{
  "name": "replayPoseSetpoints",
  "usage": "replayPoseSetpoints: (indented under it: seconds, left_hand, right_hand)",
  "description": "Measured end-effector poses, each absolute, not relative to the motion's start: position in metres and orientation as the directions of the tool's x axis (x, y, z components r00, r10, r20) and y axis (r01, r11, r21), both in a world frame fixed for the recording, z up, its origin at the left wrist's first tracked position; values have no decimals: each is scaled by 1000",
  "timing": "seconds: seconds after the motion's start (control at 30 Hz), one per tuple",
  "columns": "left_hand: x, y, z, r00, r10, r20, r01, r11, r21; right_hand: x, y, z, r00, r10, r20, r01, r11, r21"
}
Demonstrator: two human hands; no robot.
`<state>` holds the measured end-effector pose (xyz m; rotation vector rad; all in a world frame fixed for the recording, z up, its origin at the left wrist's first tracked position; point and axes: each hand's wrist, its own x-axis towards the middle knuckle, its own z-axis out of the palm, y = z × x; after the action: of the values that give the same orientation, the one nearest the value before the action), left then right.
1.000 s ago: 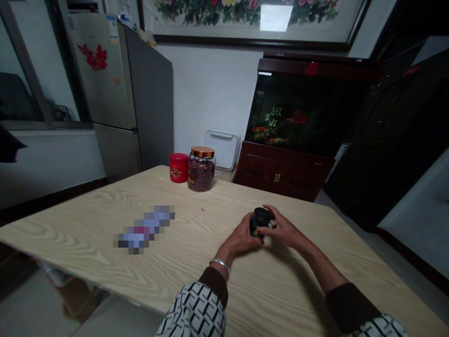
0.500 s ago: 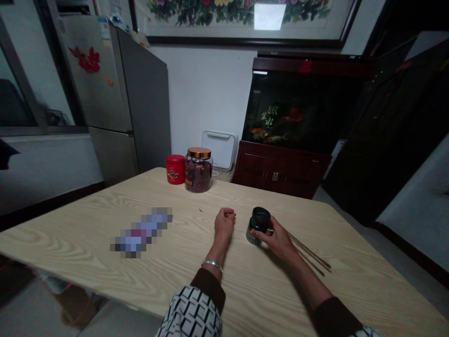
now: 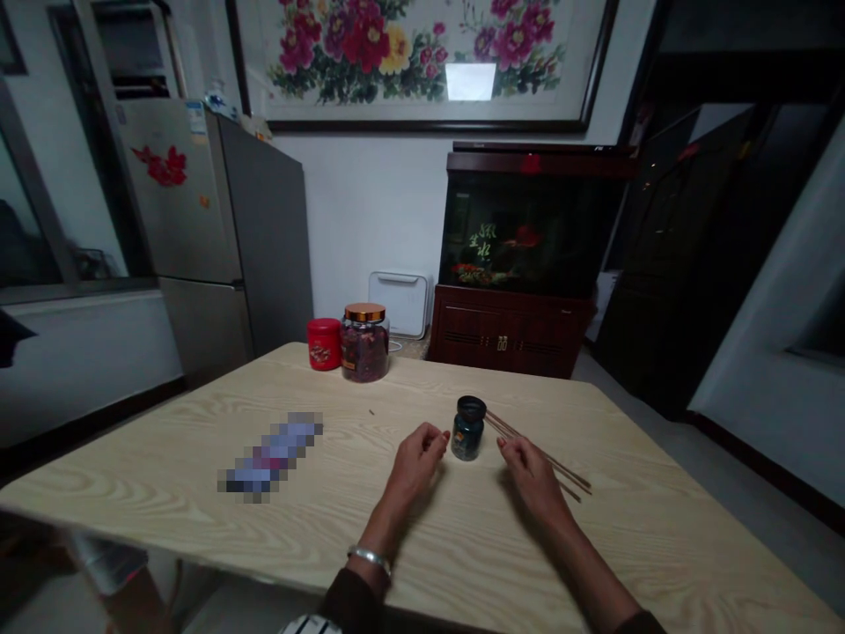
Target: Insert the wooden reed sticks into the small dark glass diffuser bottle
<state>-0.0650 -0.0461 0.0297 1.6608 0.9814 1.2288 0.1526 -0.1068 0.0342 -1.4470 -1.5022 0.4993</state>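
A small dark jar [image 3: 468, 429] with its dark lid on stands upright on the light wooden table [image 3: 198, 423]. My left hand [image 3: 415, 460] rests on the table just left of the jar, its fingers curled into a loose fist with nothing showing in them. My right hand [image 3: 530, 471] lies a little right of the jar and holds nothing, its fingers loosely spread and bent down. Neither hand touches the jar. Thin brown sticks [image 3: 553, 462] lie on the table right of the jar, passing under my right fingertips.
A red tin [image 3: 324, 343] and a glass jar with a copper lid [image 3: 364, 342] stand at the table's far edge. A blurred flat object [image 3: 272, 454] lies to the left. Behind stand a fridge [image 3: 217, 229], a fish tank on a cabinet [image 3: 521, 264] and a white appliance [image 3: 400, 302].
My right hand has let go of the dark jar and drawn back to the right. My left hand moved from the jar to the table beside it. The view tilted upward.
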Motion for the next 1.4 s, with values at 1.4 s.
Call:
replayPoseSetpoints:
  seconds: [1.4]
  left_hand:
    - [-57,-47,73,459,883,96,-141,-34,989]
  right_hand:
    - [148,-100,123,80,976,203,552,126,-824]
